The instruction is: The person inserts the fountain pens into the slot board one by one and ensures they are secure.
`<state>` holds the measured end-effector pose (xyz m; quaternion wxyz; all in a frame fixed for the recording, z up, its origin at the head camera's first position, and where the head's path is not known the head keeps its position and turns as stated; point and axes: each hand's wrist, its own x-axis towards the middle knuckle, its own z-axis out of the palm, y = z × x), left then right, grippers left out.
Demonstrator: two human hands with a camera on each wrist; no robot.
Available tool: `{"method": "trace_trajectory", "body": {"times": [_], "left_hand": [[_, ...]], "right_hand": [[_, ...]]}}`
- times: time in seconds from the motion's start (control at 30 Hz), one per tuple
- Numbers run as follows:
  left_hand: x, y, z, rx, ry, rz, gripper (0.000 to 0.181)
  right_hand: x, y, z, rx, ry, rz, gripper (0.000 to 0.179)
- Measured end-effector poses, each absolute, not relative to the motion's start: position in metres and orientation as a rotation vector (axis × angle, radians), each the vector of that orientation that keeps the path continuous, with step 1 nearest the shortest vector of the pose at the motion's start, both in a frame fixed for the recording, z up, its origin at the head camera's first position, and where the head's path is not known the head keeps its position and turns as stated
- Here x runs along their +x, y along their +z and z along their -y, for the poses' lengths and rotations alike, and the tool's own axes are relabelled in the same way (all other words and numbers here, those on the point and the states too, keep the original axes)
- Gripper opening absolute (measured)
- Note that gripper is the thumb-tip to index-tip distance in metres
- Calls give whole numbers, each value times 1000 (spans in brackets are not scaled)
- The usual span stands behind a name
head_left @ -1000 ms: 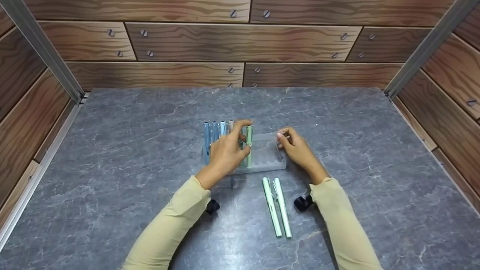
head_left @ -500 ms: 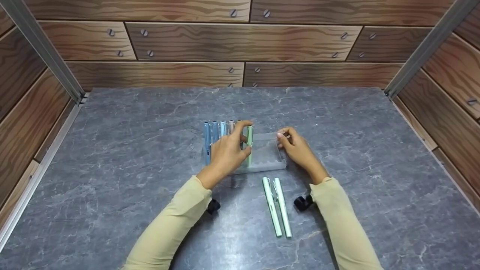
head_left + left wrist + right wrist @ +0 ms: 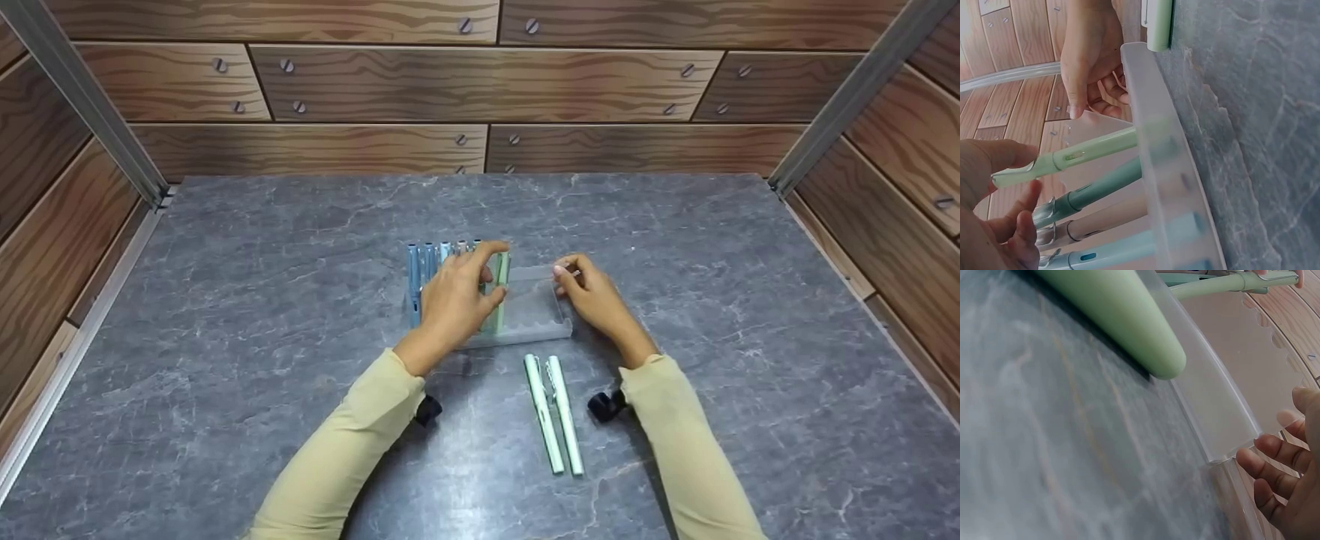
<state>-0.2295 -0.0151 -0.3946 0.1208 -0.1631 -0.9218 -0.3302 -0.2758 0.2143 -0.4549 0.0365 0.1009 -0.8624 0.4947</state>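
Observation:
A clear plastic pen rack (image 3: 540, 331) stands mid-table, with several pens side by side in its left part. My left hand (image 3: 454, 300) pinches the upper part of a light green pen (image 3: 1095, 147), whose lower end sits behind the rack's frosted front wall. Beside it in the left wrist view lie a dark green pen (image 3: 1098, 191), a brownish pen (image 3: 1112, 219) and a light blue pen (image 3: 1123, 250). At the rack's right side, my right hand (image 3: 600, 300) holds the edge between thumb and fingers. My left hand partly hides the pens in the head view.
Two pale green pens (image 3: 544, 416) lie on the grey marbled table (image 3: 262, 337) in front of the rack, between the forearms. Wood-patterned walls (image 3: 480, 82) enclose the table at the back and sides.
My left hand has shifted slightly right, and the light green pen's top now leans a little to the right. The right hand, rack and loose pens stay put.

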Motion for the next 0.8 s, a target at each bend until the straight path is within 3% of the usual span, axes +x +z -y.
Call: {"method": "trace_trajectory", "body": {"times": [0.8], "left_hand": [[-236, -392, 14, -393, -895, 2721, 55]], "right_hand": [[-275, -453, -212, 266, 1489, 2675, 22]]}}
